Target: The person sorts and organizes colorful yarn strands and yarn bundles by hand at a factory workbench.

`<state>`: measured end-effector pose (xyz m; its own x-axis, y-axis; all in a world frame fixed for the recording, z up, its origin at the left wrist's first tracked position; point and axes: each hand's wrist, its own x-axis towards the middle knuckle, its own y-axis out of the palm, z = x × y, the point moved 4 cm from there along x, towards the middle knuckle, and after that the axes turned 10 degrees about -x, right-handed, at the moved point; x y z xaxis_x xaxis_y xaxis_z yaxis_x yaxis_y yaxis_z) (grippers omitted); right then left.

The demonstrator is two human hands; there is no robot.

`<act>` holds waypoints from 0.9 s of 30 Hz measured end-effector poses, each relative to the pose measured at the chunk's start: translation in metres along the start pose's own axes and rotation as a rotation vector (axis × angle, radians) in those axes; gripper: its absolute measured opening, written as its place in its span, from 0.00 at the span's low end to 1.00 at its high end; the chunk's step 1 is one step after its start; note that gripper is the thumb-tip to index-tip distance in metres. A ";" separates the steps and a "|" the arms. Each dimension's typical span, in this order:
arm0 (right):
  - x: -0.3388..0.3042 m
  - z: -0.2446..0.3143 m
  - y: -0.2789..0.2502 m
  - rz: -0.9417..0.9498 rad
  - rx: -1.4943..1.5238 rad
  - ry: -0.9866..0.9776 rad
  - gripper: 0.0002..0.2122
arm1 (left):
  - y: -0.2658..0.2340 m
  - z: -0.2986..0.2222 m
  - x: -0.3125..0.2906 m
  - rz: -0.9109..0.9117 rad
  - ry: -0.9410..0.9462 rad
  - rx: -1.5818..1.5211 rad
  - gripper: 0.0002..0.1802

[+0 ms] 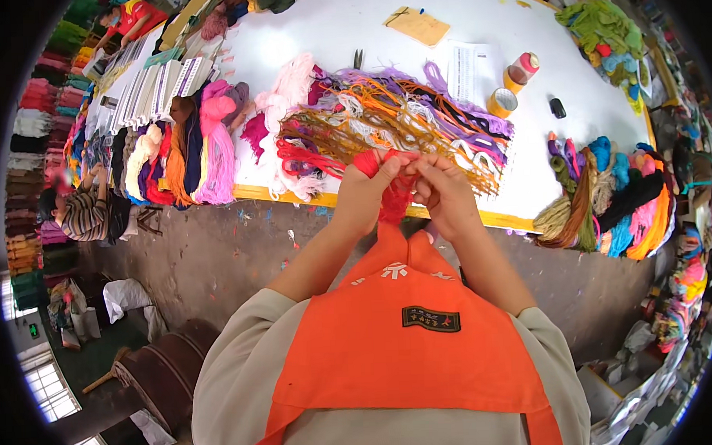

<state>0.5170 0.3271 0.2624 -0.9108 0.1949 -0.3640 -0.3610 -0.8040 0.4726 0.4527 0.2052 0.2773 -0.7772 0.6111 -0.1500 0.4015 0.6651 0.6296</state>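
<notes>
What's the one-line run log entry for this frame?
left hand: grips red yarn bundle | right hand: grips same bundle | position: over table edge | nearby: mixed yarn strands on white table

Bright, even light; sharp centre, fisheye bending, dark vignetted corners.

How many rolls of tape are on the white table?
2: a yellow tape roll lying flat, right of the tangled yarn, and a taller roll with a red top just behind it. Yarn could hide others.
</notes>
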 end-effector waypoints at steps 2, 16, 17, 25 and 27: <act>0.003 0.000 -0.003 0.005 0.045 -0.001 0.05 | 0.001 -0.006 0.001 0.021 -0.066 -0.136 0.18; -0.002 -0.002 0.009 -0.092 -0.287 -0.057 0.06 | -0.004 0.004 0.002 0.013 -0.119 -0.160 0.14; -0.002 -0.002 0.008 -0.091 -0.251 -0.057 0.06 | -0.004 0.004 0.003 0.000 -0.113 -0.180 0.13; 0.000 -0.006 0.004 -0.066 -0.191 -0.062 0.04 | -0.004 0.002 0.002 0.019 -0.109 -0.210 0.10; 0.002 -0.008 0.004 -0.044 -0.105 -0.058 0.03 | -0.002 0.000 0.002 -0.026 -0.081 -0.211 0.11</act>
<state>0.5153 0.3202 0.2570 -0.9056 0.2610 -0.3344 -0.3808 -0.8476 0.3695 0.4504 0.2048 0.2753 -0.7414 0.6327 -0.2235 0.2651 0.5821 0.7687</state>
